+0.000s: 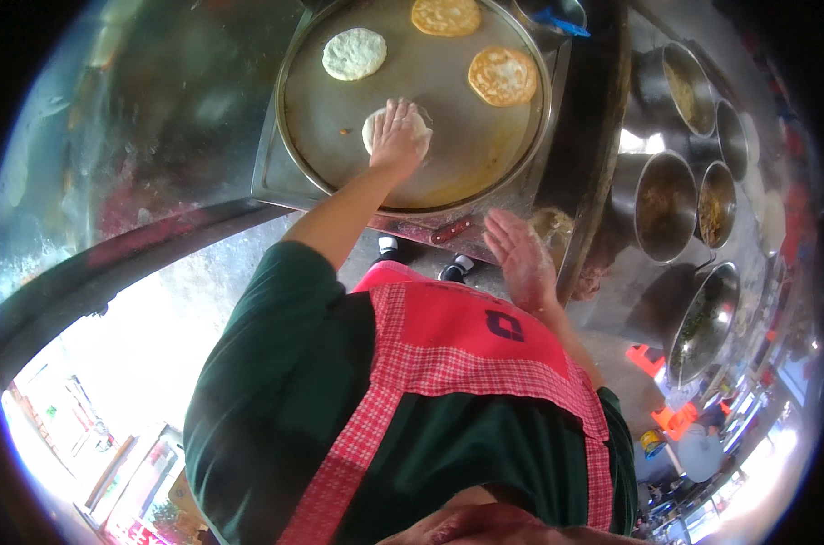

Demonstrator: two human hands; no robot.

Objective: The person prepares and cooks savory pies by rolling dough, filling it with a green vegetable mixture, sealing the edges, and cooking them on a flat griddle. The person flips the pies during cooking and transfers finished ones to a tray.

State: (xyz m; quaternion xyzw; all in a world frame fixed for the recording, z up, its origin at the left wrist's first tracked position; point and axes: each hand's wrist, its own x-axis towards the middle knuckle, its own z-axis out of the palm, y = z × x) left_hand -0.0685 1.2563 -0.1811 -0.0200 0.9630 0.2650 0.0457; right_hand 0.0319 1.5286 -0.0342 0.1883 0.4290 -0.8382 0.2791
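My left hand (pixel 396 138) lies flat, palm down, on a pale dough round (pixel 368 134) near the front of a large round griddle (pixel 452 153). The hand covers most of that round. Farther back at left is a whitish, floury flatbread (pixel 354 54). Two browned flatbreads lie on the same plate, one flatbread (pixel 503 76) at right and another flatbread (pixel 446 15) at the back. My right hand (pixel 523 262), dusted with what looks like flour, is raised in front of the griddle's right rim, with nothing in it. Nearest to it is a reddish-brown riveted handle (pixel 451 230).
Right of a dark ledge (pixel 585 102) stand several metal pots with food, including a large pot (pixel 665 208) and a smaller pot (pixel 717 204). Nearer me is a metal bowl (pixel 703 327) with greens. A blue object (pixel 561 22) rests at a metal container behind the griddle.
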